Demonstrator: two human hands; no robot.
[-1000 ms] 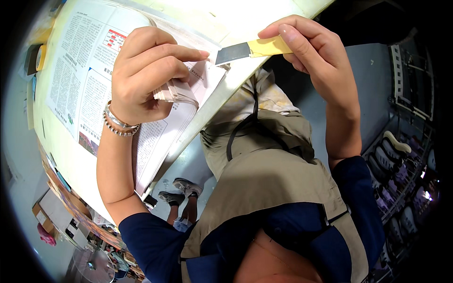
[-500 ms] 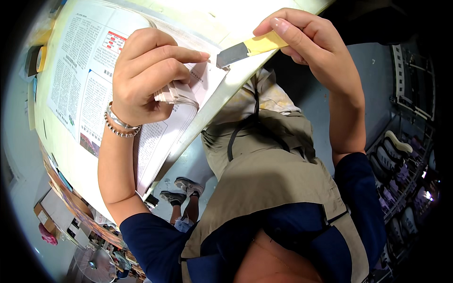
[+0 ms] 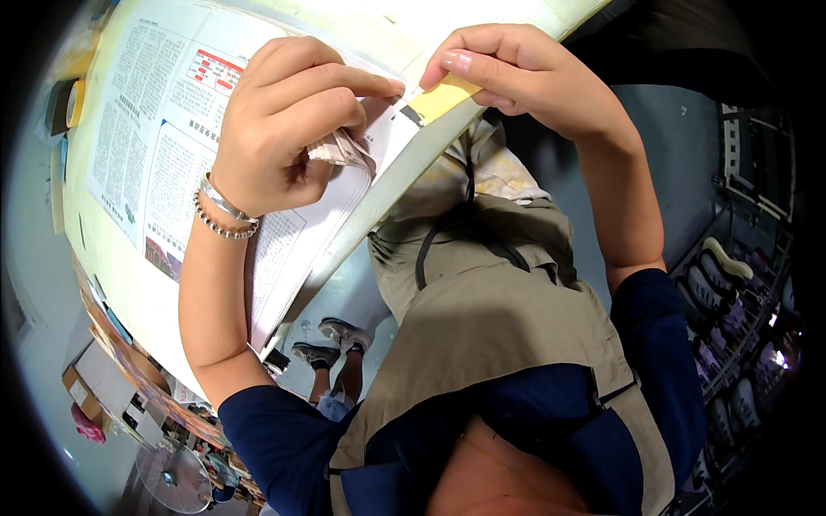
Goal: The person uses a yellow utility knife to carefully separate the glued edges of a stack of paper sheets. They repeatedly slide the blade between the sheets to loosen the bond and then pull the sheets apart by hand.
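Between the thumb and fingers of my right hand point(image 3: 538, 82) is a flat yellow strip point(image 3: 443, 101) with a dark grey end, lying at the near edge of the table. Its grey end is mostly out of sight; whether it is a blade cannot be told. My left hand point(image 3: 288, 129) is closed around a folded wad of newspaper point(image 3: 346, 152), lifted in a curl from the sheets beneath. The left index finger stretches toward the strip's grey end, close to it. The left thumb is hidden.
The pale table point(image 3: 138, 310) curves away to the left, with spread newspaper point(image 3: 155, 112) on it. Rolls of tape point(image 3: 76, 103) sit at its far left. A fan point(image 3: 172, 477) stands lower left, near another person's shoes point(image 3: 344, 334). At right is a rack point(image 3: 731, 344) of dark shapes.
My right hand has moved left and slightly down with the strip, whose grey end is now mostly hidden. My left hand has shifted slightly right and up, still gripping the folded newspaper.
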